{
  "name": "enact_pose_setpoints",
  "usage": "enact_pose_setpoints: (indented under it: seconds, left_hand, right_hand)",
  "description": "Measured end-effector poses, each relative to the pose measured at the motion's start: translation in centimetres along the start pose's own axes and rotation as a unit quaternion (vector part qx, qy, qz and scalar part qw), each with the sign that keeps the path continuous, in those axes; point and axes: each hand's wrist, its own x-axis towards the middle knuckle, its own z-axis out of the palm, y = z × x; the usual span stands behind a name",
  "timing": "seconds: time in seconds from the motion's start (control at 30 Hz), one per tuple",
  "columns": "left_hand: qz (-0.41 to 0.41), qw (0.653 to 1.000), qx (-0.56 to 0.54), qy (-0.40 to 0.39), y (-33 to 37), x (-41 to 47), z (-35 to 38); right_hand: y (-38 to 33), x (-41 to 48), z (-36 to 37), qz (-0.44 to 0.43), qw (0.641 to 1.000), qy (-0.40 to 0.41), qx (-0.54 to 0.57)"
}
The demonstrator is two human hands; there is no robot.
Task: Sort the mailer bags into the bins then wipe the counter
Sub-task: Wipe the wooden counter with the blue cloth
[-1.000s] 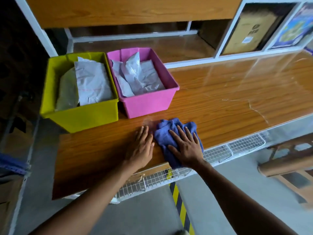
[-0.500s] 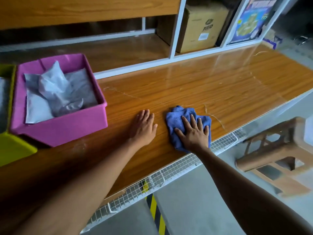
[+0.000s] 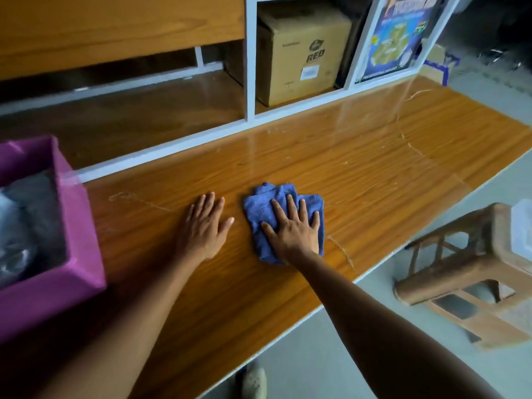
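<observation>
The wooden counter (image 3: 359, 174) stretches away to the right of the pink bin (image 3: 69, 283), which holds grey mailer bags (image 3: 34, 208). Well right of the bin lies the blue cloth (image 3: 259, 205), pressed flat by the spread fingers of the right hand (image 3: 293, 231). Between bin and cloth the left hand (image 3: 204, 226) rests palm down, fingers straight, holding nothing.

A brown cardboard box (image 3: 299, 53) printed "RED" stands in a white-framed shelf (image 3: 250, 67) compartment. Just to its right, a blue poster (image 3: 397, 38) leans tilted. On the grey floor (image 3: 316, 355) at the right stands a brown stool (image 3: 472, 272) with a white plastic item (image 3: 522, 226) on top, cut off by the edge. A pale shoe (image 3: 253, 381) shows at the bottom.
</observation>
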Motion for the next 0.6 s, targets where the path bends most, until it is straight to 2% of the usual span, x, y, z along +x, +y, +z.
enact_pose_setpoints:
  seconds: [0.17, 0.23, 0.4, 0.5, 0.6]
  left_hand:
    - [-0.035, 0.997, -0.003, 0.069, 1.5, 2.1, 0.6]
    - [-0.045, 0.996, -0.015, 0.07, 3.2, 4.8, 0.9]
    - [0.0, 0.999, -0.039, 0.036, 7.1, 13.1, 1.2]
    - [0.022, 0.999, -0.041, 0.025, 9.4, 17.0, 1.9]
    - [0.043, 0.998, -0.048, 0.002, 12.1, 19.4, 2.6]
  right_hand:
    - [0.7, 7.0, -0.9, -0.034, 0.999, -0.016, -0.003]
    - [1.2, 10.3, -1.3, -0.053, 0.998, -0.02, -0.007]
    - [3.6, 19.0, -2.6, -0.067, 0.997, -0.035, -0.012]
    - [6.4, 22.2, -3.6, -0.036, 0.999, -0.034, -0.004]
    - [11.8, 23.3, -5.1, 0.04, 0.999, -0.03, 0.009]
